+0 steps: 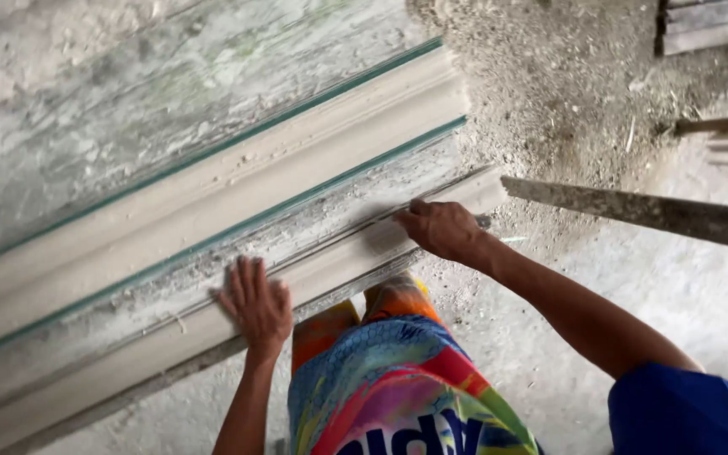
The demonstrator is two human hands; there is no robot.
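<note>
Two hands rest on a pale plaster moulding strip (170,337) at the near edge of a dusty glass-topped bench (128,109). Left hand (256,305) lies flat, fingers spread, pressing the strip. Right hand (441,229) is closed around a small tool's handle (484,222) at the strip's far end. Beyond the right hand, a long grey board (642,212) lies across the floor.

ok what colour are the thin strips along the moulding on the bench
Green strips beside the pale cream moulding; head view.

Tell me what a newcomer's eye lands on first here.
Long pale plaster mouldings run diagonally across a glass-topped bench. The left hand presses flat on the near moulding, while the right hand grips its end. A bright multicoloured apron fills the bottom centre.
</note>
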